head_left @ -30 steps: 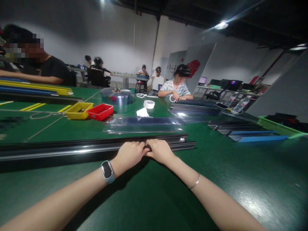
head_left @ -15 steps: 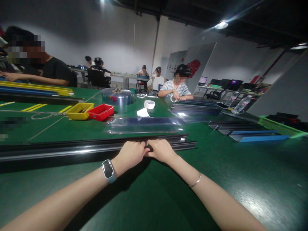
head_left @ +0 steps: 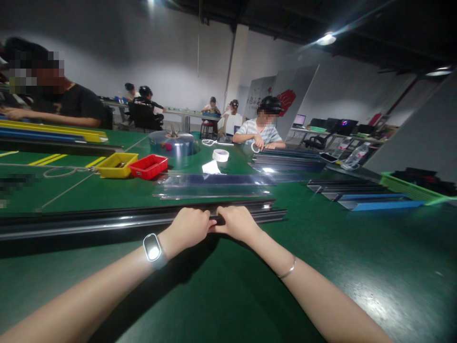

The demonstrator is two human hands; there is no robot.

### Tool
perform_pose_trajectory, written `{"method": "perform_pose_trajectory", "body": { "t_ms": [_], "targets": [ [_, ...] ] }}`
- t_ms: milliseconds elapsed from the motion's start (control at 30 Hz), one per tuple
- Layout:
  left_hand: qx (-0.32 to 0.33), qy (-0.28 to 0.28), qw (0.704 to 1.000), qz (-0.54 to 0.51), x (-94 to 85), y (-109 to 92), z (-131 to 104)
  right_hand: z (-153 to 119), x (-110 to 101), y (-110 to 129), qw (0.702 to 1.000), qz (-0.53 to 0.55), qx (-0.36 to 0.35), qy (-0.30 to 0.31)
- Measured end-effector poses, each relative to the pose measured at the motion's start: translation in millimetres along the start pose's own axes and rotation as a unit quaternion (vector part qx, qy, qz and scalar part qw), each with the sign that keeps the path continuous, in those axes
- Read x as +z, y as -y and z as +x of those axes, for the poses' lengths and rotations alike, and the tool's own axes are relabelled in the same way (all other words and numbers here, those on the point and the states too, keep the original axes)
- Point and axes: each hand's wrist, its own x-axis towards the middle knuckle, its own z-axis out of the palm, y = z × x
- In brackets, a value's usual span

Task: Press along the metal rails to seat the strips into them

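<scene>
Rail (head_left: 135, 221) lies beneath 2 curled hands (head_left: 191, 227) (head_left: 236, 224).

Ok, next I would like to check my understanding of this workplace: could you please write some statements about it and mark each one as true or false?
1. The left hand and the right hand are both on the long dark profile. True.
2. The watch is on the right wrist. False: it is on the left wrist; the right one wears a thin bracelet.
3. In the picture, the red tray stands just right of the yellow tray. True.
4. The white tape roll lies inside the red tray. False: it lies on the green table.
5. The co-worker across the table wears a striped shirt. True.
</scene>
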Motion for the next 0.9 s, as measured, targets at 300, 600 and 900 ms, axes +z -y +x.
{"method": "perform_pose_trajectory", "body": {
  "t_ms": [300,600,900],
  "targets": [
    [-0.015,0.034,0.999,0.007,-10.4,9,-4,5,4,1,1.0,0.005,-0.007,0.021],
    [-0.001,-0.002,1.0,0.004,4.2,7,-1,2,5,1,0.999,0.002,-0.021,0.032],
    [0.006,-0.015,0.999,-0.034,9.2,13,-2,1,8,2,0.999,0.046,0.011,0.004]
  ]
}}
